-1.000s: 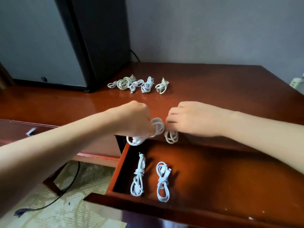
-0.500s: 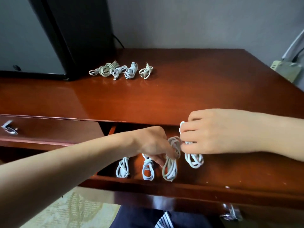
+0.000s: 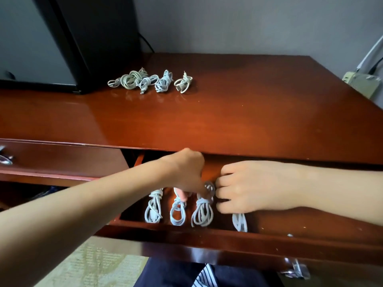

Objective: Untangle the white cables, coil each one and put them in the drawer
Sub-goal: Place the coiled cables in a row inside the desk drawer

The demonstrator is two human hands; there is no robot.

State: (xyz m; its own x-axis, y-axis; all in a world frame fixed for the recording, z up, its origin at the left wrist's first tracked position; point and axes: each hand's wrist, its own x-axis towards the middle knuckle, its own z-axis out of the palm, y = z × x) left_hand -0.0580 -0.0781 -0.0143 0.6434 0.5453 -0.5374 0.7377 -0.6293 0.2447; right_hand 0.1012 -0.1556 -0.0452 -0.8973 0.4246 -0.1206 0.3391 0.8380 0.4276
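changed: a second ago I had two coils up at the edge of the glossy red-brown wooden desk (image 3: 207,125). Now both are down in the open wooden drawer (image 3: 269,237), so two more stowed.
left hand (image 3: 184,172): fingers pinching the third white coiled cable (image 3: 202,214) at its knot.
right hand (image 3: 255,187): fingers curled round the fourth white coiled cable (image 3: 239,222).
count: four coils in the drawer, and roughly five white cable bundles (image 3: 149,81) waiting at the back, the left ones kinda overlapping.

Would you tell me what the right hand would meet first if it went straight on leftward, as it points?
Probably the top loop of the third coiled cable from the left, beside the knuckles of the right hand; the left hand lies beyond it, depth unclear.
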